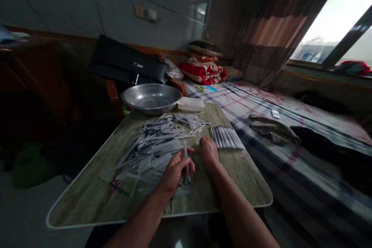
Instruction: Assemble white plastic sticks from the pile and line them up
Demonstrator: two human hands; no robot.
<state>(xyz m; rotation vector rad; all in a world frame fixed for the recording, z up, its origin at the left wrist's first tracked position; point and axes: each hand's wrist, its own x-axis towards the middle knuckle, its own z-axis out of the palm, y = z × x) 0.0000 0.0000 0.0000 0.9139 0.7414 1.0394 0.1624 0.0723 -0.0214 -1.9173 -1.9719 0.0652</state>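
Observation:
My left hand (pixel 175 171) is closed around a slim, pale pen (pixel 186 155), which stands nearly upright with a darker lower end. To its right, my right hand (pixel 208 150) has its fingers curled in above the table; a small dark spot shows at the fingertips, too blurred to name. Just beyond that hand lies a neat row of pens (pixel 226 137), side by side. A loose heap of pale and dark pen parts (pixel 158 143) spreads over the table left of my hands. Something red and thin (pixel 112 191) lies by the heap's near left edge.
The wood-patterned table (pixel 84 197) has a pale rim. At its far end stand a large metal basin (pixel 151 99) and a white plastic tray (pixel 191 104). A bed with a checked sheet (pixel 232 104) adjoins the right side, with dark clothes (pixel 273 130) on it.

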